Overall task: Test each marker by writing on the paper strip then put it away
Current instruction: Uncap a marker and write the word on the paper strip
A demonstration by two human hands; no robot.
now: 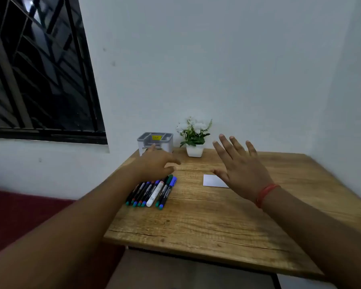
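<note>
Left hand: the left hand [156, 163] is raised over the table's 10 o'clock area, just beyond the far ends of the markers. Its fingers are loosely spread and reach forward, and it holds nothing. It is blurred, so I cannot tell whether any fingertip touches a marker.
Right hand: the right hand [241, 170] hovers with fingers [224, 150] straight and fanned apart, palm down, holding nothing. It hangs over the right end of the paper strip and hides that end. A red thread band [266, 193] circles its wrist.
Markers: the markers [152, 191] lie side by side in a tight row on the table, at about 9 o'clock from the table's middle. Their long axes run toward 1 o'clock. Most have dark barrels with green, blue or red end plugs at the near side. One white marker [155, 193] lies within the row, and a blue-capped one sits at the row's right edge.
Paper strip: the paper strip [213, 180] is a small white rectangle lying flat on the table, at 3 o'clock from the markers, well apart from them.
Organizer: a grey organizer [165, 138] with compartments and a yellow sticker stands at the table's far edge, at 12 o'clock from the markers, against the wall.
Plant: a white-flowered plant [194, 134] in a white pot stands just beside the organizer, at its 3 o'clock.
Table: the wooden table [206, 222] stands in a corner of white walls.
Window: a dark barred window [40, 69] fills the 10 o'clock part of the view.
</note>
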